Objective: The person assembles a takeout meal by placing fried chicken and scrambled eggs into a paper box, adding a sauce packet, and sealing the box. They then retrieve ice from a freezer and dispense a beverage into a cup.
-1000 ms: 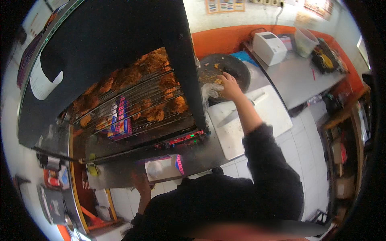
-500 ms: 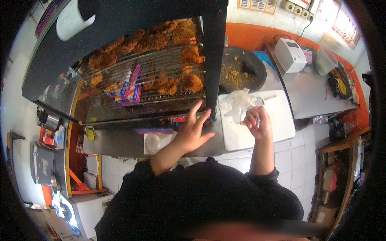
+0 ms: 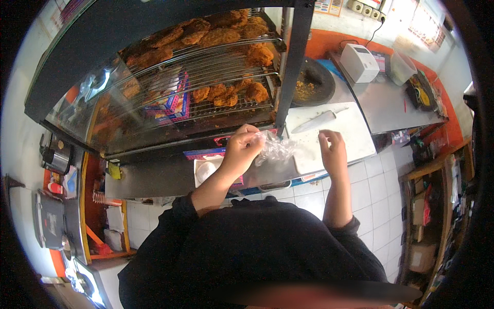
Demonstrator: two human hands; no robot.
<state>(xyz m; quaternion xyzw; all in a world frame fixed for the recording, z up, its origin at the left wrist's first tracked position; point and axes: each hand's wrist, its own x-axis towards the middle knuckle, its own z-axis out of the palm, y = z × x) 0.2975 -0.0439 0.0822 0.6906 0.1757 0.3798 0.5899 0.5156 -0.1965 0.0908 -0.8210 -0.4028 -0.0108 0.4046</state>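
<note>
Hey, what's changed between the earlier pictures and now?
The clear plastic has moved left, from the right hand to the left hand, which now pinches it; the right hand seems to have let go. The knife stays on the white board, the fried pieces in the cabinet.

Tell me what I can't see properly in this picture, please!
In the head view:
Clear plastic: too crumpled to tell whether it's a bag or glove.
Right grip: whether it touches the plastic is unclear; the film is too see-through.
Dark bowl: left side hidden by the cabinet's post.
White box: partly hidden behind the left forearm.
Wall poster: cut off by the top edge.
</note>
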